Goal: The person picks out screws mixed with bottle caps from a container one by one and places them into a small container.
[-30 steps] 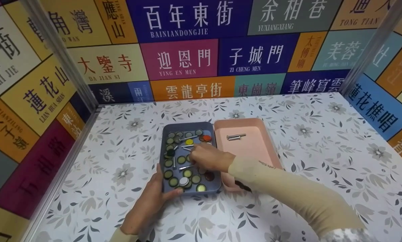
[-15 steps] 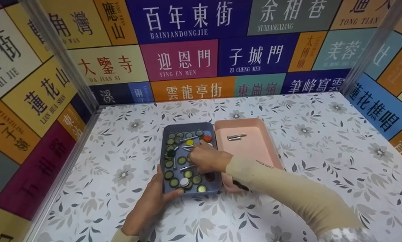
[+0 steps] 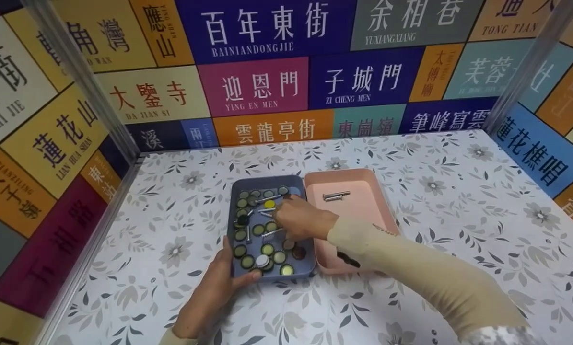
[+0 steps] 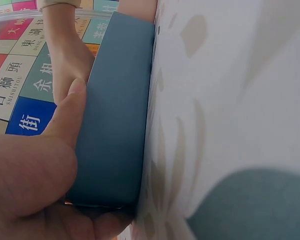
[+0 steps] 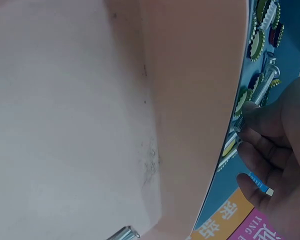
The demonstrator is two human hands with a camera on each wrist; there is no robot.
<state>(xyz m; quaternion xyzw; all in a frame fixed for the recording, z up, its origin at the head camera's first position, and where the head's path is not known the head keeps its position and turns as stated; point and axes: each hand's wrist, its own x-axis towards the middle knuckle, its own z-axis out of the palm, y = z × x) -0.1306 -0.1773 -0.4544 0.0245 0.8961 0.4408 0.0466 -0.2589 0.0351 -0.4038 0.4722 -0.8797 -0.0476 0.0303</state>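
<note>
Right hand (image 3: 300, 218) pinches bolt (image 5: 260, 93) inside blue-grey tray (image 4: 115, 125); left hand (image 3: 221, 277) clamps tray's near-left corner. Looks like picking step; next likely needs clean lift.

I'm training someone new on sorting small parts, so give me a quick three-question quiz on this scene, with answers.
1. True or false: a yellow bottle cap lies in the blue-grey tray.
2. Which hand grips the edge of the blue-grey tray?
3. Fill the blank: the pink tray, with metal bolts in it, stands on the person's ____ side of the blue-grey tray.

Key:
1. True.
2. The left hand.
3. Right.
</note>
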